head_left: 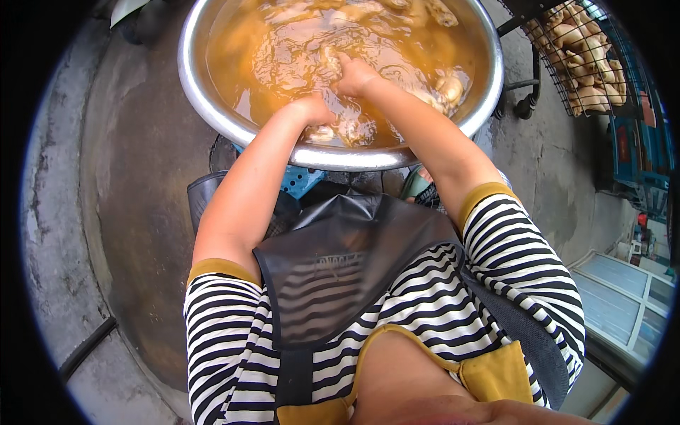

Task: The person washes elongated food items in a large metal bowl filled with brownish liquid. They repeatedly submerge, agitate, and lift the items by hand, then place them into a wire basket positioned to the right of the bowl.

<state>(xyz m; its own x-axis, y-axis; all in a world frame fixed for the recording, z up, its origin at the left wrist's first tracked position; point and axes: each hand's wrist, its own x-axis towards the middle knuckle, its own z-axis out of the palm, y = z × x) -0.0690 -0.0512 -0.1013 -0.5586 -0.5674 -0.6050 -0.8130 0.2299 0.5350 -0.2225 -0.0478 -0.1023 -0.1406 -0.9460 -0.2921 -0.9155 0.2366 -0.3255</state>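
Observation:
A large round metal basin [353, 159] of cloudy amber liquid stands before me, with pale plucked poultry pieces [449, 88] partly under the surface. My right hand [357, 77] is at the middle of the basin, its fingers closed against a pale wet poultry piece [330, 61] that breaks the surface. Nearer the front rim, my left hand [314, 110] dips into the liquid with its fingertips hidden. Just below it, another pale poultry piece [321, 133] shows; whether the left fingers grip it is not clear.
At upper right, a black wire grid [568, 64] has several plucked poultry carcasses [589, 53] beside it. A caster wheel [526, 106] stands on the concrete floor [154, 212]. Blue perforated plastic [300, 180] shows under the basin's front. A dark apron [350, 228] covers my lap.

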